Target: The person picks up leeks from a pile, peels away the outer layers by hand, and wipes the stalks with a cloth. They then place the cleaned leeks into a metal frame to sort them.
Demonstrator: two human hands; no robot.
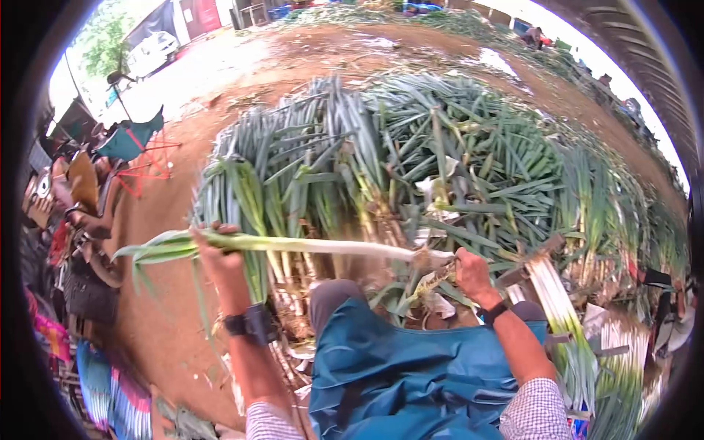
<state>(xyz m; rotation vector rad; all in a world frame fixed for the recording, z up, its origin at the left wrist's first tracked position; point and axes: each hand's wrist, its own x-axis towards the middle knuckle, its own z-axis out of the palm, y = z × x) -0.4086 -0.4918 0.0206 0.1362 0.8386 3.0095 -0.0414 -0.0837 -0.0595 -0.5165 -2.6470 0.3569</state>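
Observation:
A long leek lies almost level across my view, green leaves to the left and white shank to the right. My left hand is closed around it where the leaves begin. At its brownish root end, my right hand makes a fist. A short greyish piece joins fist and roots; I cannot tell what the fist holds. Below that hand, a yellowish strip of leaf overlaps the litter. My lap is covered by a blue apron. Beyond it stands a big heap of leeks.
Trimmed leeks with white shanks lie to my right, beside more bundles. On the left are a folding chair and a seated person. Bare brown soil runs along the left side. Striped cloth hangs at lower left.

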